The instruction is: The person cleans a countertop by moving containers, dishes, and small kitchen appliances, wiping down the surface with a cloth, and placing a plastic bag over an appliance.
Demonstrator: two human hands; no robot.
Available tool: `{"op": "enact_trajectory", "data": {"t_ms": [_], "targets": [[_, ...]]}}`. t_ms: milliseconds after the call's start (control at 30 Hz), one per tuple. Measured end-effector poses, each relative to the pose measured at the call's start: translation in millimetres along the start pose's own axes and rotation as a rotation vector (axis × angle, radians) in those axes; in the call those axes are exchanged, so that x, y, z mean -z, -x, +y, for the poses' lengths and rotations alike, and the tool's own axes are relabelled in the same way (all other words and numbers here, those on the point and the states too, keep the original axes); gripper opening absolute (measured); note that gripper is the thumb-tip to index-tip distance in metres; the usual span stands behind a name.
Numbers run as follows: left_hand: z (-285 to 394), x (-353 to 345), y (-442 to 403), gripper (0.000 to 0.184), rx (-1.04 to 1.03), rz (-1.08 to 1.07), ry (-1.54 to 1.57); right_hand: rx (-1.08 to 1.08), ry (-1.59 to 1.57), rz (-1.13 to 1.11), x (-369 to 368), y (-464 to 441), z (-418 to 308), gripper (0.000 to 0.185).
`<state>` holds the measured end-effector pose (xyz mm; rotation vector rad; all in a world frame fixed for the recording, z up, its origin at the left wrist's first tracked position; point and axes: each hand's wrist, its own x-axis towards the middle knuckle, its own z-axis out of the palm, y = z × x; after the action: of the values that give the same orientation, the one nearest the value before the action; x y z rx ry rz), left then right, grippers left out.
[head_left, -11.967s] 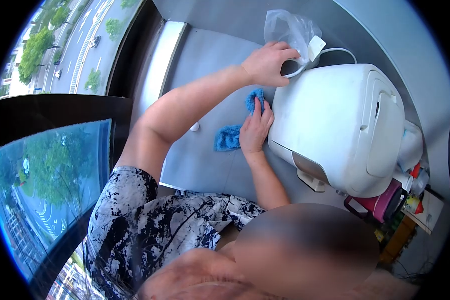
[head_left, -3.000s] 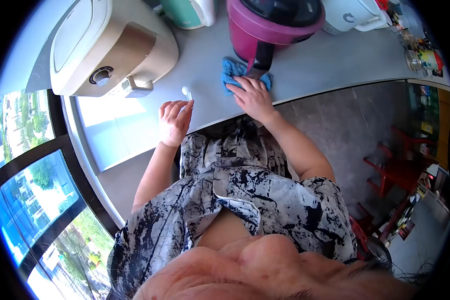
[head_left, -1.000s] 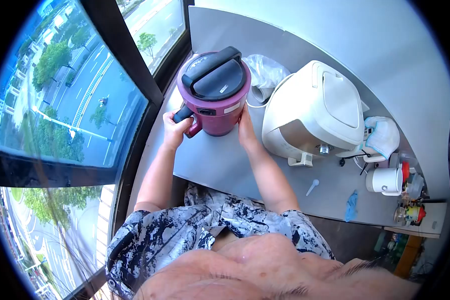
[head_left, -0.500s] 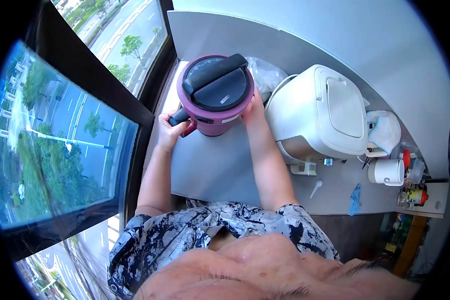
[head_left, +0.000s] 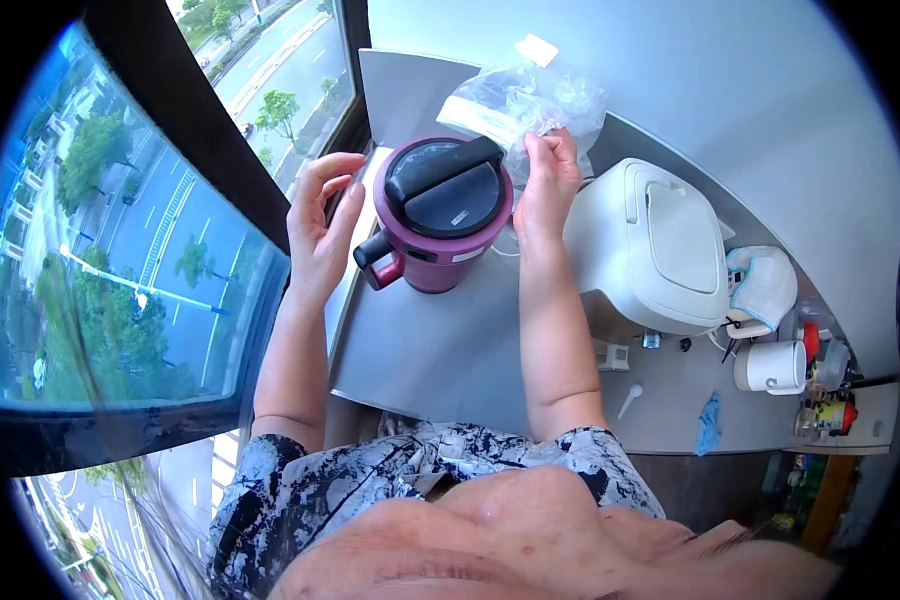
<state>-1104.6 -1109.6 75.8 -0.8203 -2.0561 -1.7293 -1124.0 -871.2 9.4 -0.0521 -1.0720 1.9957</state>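
Note:
A purple jug-shaped appliance (head_left: pixel 447 268) with a black lid and a thick black bar handle across the top stands upright on the grey counter. Its black-and-red side handle points to the lower left. My left hand (head_left: pixel 322 215) is raised just left of it, fingers curved and apart, touching nothing. My right hand (head_left: pixel 550 185) pinches a crumpled clear plastic bag (head_left: pixel 515 100) and holds it up behind the jug, against the back panel. A white piece, perhaps a label, shows at the bag's top.
A white countertop appliance (head_left: pixel 660 245) stands right of my right forearm. Beyond it lie a white cloth item (head_left: pixel 763 290), a white kettle-like container (head_left: pixel 775 367), a white spoon (head_left: pixel 629 400) and a blue cloth (head_left: pixel 708 424). Windows (head_left: pixel 140 240) line the left side; the counter (head_left: pixel 440 350) ends before my body.
Both hands have come off the purple jug. The left has moved up and away, opening; the right has taken the plastic bag from behind the jug and lifted it.

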Motion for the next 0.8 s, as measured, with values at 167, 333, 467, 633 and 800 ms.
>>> {"op": "enact_trajectory", "data": {"t_ms": [167, 333, 467, 633, 800], "targets": [[58.3, -35.1, -64.5, 0.044, -0.232, -0.403, -0.458, 0.05, 0.096, -0.132, -29.5, 9.8, -27.0, 0.019], [10.8, -53.3, -108.5, 0.042, -0.144, -0.455, -0.592, 0.12, 0.333, -0.283, -44.0, -5.7, -49.2, 0.024], [-16.3, -62.3, -135.0, 0.026, 0.131, -0.38, -0.187, 0.142, 0.9, -0.374, -53.3, -24.4, -64.7, 0.019], [-27.8, -61.4, -143.1, 0.028, -0.021, -0.235, -0.601, 0.482, 1.608, -0.291, -35.7, -52.9, -48.4, 0.019], [-50.4, -37.2, -129.1, 0.023, 0.057, -0.154, -0.198, 0.422, 1.159, -0.266, -36.9, -30.1, -58.1, 0.016]]}}
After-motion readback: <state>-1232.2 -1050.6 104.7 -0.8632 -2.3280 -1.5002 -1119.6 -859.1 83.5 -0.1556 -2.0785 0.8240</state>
